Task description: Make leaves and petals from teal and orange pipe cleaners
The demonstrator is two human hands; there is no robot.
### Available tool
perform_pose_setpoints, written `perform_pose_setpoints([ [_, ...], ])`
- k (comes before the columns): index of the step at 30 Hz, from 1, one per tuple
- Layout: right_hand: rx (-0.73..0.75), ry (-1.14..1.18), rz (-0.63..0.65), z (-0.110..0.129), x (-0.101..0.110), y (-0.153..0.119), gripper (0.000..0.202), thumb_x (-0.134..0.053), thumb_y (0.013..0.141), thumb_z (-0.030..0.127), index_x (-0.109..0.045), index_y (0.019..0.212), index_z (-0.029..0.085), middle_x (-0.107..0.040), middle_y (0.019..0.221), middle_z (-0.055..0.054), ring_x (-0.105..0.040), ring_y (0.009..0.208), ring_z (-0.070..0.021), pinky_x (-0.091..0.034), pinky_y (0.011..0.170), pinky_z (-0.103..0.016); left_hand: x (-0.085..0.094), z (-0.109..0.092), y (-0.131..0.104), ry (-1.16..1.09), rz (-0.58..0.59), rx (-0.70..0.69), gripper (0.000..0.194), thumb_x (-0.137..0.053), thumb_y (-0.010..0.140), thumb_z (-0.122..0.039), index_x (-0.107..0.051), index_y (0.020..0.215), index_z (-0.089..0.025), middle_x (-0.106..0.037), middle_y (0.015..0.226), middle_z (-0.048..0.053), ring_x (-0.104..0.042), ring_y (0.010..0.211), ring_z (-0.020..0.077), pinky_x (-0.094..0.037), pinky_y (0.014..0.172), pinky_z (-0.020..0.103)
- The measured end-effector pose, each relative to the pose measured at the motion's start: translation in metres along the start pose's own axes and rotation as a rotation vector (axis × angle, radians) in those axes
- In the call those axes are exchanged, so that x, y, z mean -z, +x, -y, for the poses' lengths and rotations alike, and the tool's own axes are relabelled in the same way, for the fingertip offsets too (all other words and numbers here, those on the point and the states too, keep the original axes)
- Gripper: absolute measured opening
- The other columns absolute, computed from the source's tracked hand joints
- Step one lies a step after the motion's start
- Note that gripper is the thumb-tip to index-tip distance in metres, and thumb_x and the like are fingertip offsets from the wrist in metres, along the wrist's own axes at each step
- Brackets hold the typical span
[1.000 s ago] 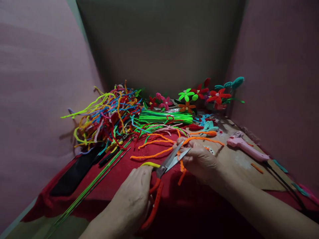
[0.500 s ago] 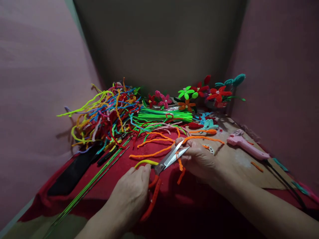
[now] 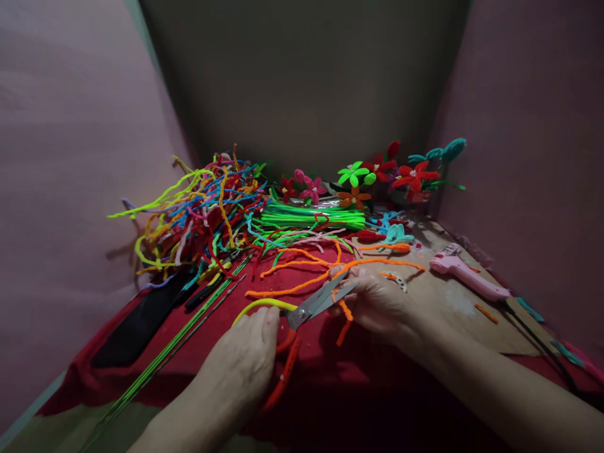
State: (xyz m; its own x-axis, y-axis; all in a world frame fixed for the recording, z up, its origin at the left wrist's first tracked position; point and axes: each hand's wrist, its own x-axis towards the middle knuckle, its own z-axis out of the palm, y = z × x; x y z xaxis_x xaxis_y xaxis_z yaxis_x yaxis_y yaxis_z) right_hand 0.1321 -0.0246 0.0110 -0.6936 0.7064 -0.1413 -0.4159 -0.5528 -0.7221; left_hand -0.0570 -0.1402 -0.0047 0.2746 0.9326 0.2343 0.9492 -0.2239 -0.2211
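My left hand (image 3: 250, 346) is closed on the red and yellow handles of the scissors (image 3: 298, 316). Their blades stand apart and point up and right, close to the fingers of my right hand (image 3: 372, 299). That hand is closed on an orange fuzzy stem (image 3: 346, 309), whose bent end hangs below the fingers beside the blades; its fingertips are partly hidden behind the blades. Further orange stems (image 3: 287, 290) lie on the red cloth (image 3: 202, 352) just beyond the hands.
A tangled heap of coloured stems (image 3: 202, 214) is at the back left, a green bundle (image 3: 311, 217) at the centre back. Fuzzy flowers (image 3: 415, 176) stand behind. A pink glue gun (image 3: 472, 280) lies on brown board (image 3: 472, 333) at right. Thin green rods (image 3: 174, 346) lie left.
My left hand and the scissors have shifted slightly left, and more of the yellow handle shows. My right hand has barely moved and still grips the orange stem.
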Motion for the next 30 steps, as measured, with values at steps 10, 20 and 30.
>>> perform_pose_setpoints([
  [10, -0.058, 0.013, 0.121, -0.001, 0.009, 0.002, 0.01, -0.057, 0.055, 0.003, -0.054, 0.054, 0.013, -0.052, 0.047, 0.001, -0.049, 0.042, -0.0094, -0.046, 0.044, -0.024, -0.003, 0.003, -0.005, -0.245, 0.073, 0.072, 0.035, -0.035, 0.08, -0.01, -0.047, 0.113, -0.013, -0.06, 0.096, 0.013, -0.058, 0.082, 0.021, -0.047, 0.075, 0.036],
  [20, -0.145, -0.069, 0.194, 0.004, 0.011, 0.003, 0.008, -0.058, 0.059, 0.004, -0.054, 0.058, 0.012, -0.055, 0.048, -0.001, -0.054, 0.044, -0.0114, -0.046, 0.046, -0.024, 0.0, 0.005, -0.003, -0.261, 0.213, 0.123, 0.031, -0.033, 0.081, -0.014, -0.048, 0.108, -0.015, -0.06, 0.079, 0.007, -0.061, 0.075, 0.0202, -0.049, 0.067, 0.031],
  [30, -0.118, -0.043, 0.123, 0.001, 0.015, 0.008, 0.01, -0.061, 0.056, 0.001, -0.057, 0.054, 0.01, -0.057, 0.048, 0.0, -0.053, 0.042, -0.0086, -0.047, 0.046, -0.022, -0.011, 0.01, -0.009, -0.176, 0.141, 0.068, 0.035, -0.031, 0.08, -0.012, -0.043, 0.112, -0.014, -0.062, 0.082, 0.008, -0.062, 0.065, 0.0179, -0.045, 0.055, 0.027],
])
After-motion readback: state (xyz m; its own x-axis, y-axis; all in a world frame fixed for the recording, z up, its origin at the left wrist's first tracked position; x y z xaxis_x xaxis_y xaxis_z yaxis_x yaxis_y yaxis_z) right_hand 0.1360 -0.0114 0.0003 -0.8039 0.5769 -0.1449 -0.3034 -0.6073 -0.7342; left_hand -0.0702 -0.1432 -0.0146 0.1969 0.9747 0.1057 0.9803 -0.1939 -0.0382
